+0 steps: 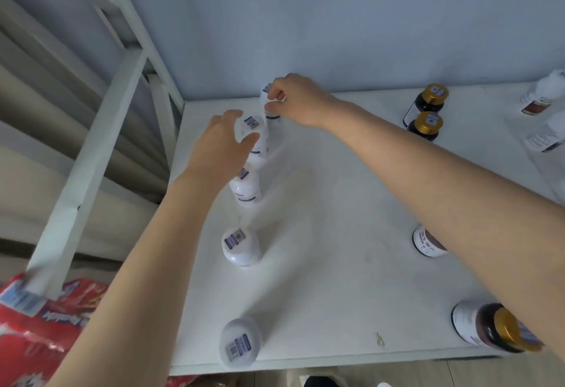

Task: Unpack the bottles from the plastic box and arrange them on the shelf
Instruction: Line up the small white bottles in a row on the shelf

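A row of white bottles runs along the left side of the white shelf (336,233), from the front edge toward the back wall. My right hand (295,100) pinches the rearmost white bottle (269,105) near the back corner. My left hand (221,145) wraps the second white bottle (255,132) just in front of it. Three more white bottles stand in line: one (246,189), one (240,244), and one at the front edge (240,344). The plastic box is out of view.
Dark bottles with gold caps stand at the back right (428,100) (425,125) and at the front right (495,328). Another dark bottle (426,241) is partly hidden under my right forearm. White bottles (542,96) sit at the far right. A red package (46,331) lies below left beside the shelf frame (101,129).
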